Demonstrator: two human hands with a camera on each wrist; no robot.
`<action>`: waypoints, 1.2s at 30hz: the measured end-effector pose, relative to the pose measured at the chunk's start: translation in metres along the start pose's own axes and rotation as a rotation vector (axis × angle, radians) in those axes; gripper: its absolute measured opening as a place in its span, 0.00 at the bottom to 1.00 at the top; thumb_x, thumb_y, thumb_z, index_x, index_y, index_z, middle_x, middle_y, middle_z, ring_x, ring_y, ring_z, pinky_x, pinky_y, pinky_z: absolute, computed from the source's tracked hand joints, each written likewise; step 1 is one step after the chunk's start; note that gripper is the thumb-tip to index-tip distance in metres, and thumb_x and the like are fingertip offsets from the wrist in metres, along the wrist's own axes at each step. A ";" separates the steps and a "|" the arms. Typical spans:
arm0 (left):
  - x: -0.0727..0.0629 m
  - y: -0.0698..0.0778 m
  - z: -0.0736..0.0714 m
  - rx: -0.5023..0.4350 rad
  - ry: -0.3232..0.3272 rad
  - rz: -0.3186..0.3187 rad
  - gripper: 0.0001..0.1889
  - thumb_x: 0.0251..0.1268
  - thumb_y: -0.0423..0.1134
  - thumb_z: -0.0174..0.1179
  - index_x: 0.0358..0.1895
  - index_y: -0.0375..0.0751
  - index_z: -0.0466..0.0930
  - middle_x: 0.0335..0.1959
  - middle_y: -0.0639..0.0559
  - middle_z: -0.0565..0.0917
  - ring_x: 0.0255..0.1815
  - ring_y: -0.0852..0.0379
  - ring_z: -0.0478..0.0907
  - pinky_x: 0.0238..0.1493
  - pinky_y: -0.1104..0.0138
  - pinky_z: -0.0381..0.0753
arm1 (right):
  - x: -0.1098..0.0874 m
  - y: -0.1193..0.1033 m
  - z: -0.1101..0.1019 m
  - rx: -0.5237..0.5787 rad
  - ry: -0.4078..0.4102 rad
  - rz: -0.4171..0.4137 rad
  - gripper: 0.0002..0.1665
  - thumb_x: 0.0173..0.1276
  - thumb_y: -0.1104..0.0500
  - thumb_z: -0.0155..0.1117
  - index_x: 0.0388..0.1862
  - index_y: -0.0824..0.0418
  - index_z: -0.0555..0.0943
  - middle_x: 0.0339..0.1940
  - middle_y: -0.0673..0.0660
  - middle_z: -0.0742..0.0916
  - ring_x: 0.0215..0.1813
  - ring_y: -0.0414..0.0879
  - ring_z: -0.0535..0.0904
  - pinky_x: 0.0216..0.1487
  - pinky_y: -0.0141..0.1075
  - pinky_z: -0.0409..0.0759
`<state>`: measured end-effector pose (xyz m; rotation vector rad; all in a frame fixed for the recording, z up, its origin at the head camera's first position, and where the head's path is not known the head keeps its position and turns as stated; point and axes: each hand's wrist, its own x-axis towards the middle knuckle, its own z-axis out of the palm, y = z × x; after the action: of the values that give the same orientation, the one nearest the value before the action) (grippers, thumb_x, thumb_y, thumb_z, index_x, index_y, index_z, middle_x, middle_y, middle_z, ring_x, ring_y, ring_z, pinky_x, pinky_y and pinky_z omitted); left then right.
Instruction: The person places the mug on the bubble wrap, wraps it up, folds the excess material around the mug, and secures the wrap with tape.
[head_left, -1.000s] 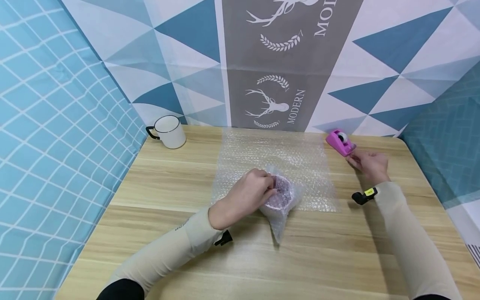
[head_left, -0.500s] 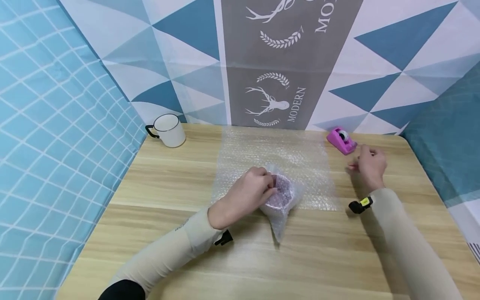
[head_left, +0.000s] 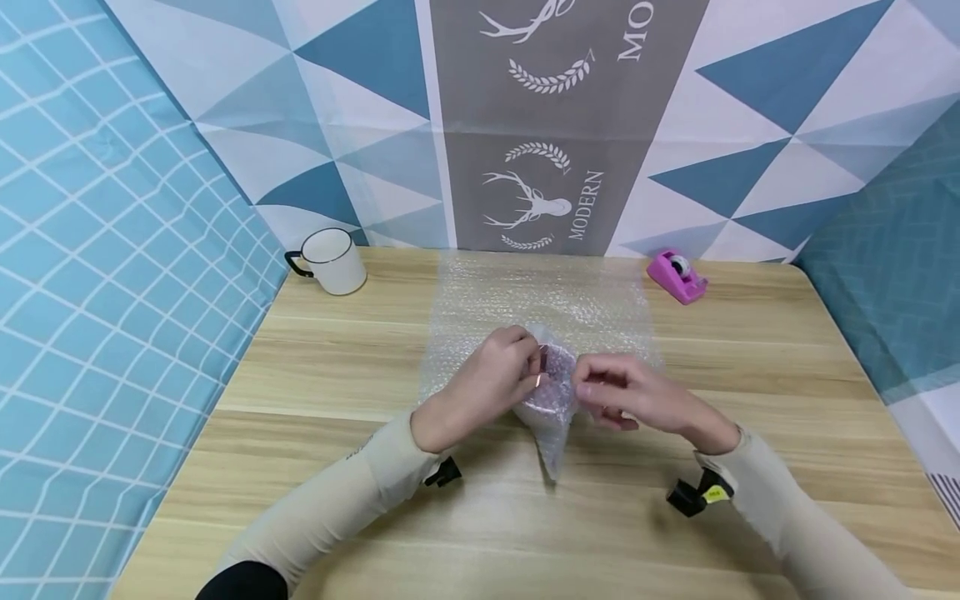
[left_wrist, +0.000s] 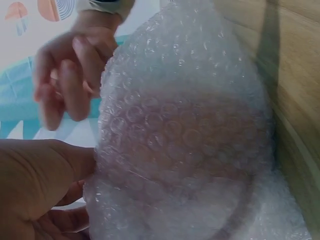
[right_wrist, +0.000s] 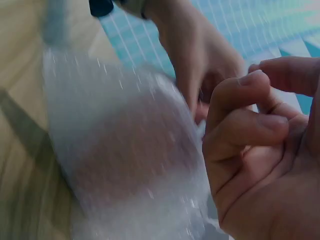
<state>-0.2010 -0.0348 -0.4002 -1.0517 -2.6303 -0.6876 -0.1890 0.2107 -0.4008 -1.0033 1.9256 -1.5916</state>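
Observation:
A round, cup-like object wrapped in bubble wrap (head_left: 549, 421) stands mid-table, its wrap tapering to a pointed corner toward me. Through the plastic a pinkish tone shows in the left wrist view, where the bundle (left_wrist: 175, 130) fills the middle. My left hand (head_left: 480, 392) pinches the wrap at the rim, thumb on one side and fingers inside. Just to the right of the bundle is my right hand (head_left: 637, 392), thumb and forefinger tips together, other fingers curled. It came from the pink tape dispenser (head_left: 677, 277); any clear tape at its fingertips hardly shows.
Behind the bundle a flat sheet of bubble wrap (head_left: 540, 287) lies on the wooden table (head_left: 360, 358). A white mug (head_left: 335, 265) with a black handle stands at the back left. Patterned cloth hangs along the back and both sides.
My right hand has left the tape dispenser at the back right and moved left and toward me, up to the bundle. My left hand keeps its hold on the wrap.

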 end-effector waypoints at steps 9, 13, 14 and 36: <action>-0.002 -0.004 0.001 -0.039 -0.017 -0.008 0.10 0.62 0.38 0.74 0.38 0.36 0.85 0.44 0.44 0.86 0.45 0.51 0.84 0.50 0.68 0.86 | 0.020 -0.005 0.013 -0.372 -0.005 -0.017 0.09 0.75 0.66 0.60 0.33 0.56 0.78 0.24 0.46 0.78 0.22 0.33 0.71 0.21 0.30 0.75; -0.002 -0.006 0.001 -0.100 -0.004 -0.022 0.13 0.63 0.38 0.73 0.44 0.35 0.81 0.42 0.46 0.87 0.43 0.53 0.84 0.47 0.69 0.86 | 0.026 -0.008 0.006 -0.564 0.050 -0.056 0.13 0.69 0.65 0.65 0.27 0.50 0.76 0.21 0.39 0.75 0.23 0.32 0.69 0.23 0.29 0.71; -0.003 -0.006 0.001 -0.103 0.000 -0.018 0.13 0.63 0.39 0.73 0.44 0.36 0.81 0.42 0.46 0.87 0.43 0.53 0.84 0.47 0.69 0.86 | 0.028 -0.010 0.004 -0.588 0.050 -0.062 0.14 0.68 0.65 0.65 0.26 0.50 0.75 0.20 0.39 0.74 0.22 0.32 0.68 0.23 0.28 0.70; -0.005 -0.015 0.000 -0.022 0.040 0.130 0.03 0.63 0.31 0.68 0.37 0.39 0.90 0.48 0.42 0.88 0.50 0.48 0.85 0.57 0.63 0.85 | 0.058 -0.030 0.005 -0.579 -0.302 0.003 0.16 0.64 0.67 0.61 0.22 0.52 0.70 0.19 0.38 0.68 0.22 0.29 0.65 0.26 0.24 0.64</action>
<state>-0.2075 -0.0470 -0.4070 -1.1898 -2.5000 -0.7032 -0.2148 0.1612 -0.3665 -1.3658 2.1998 -0.8145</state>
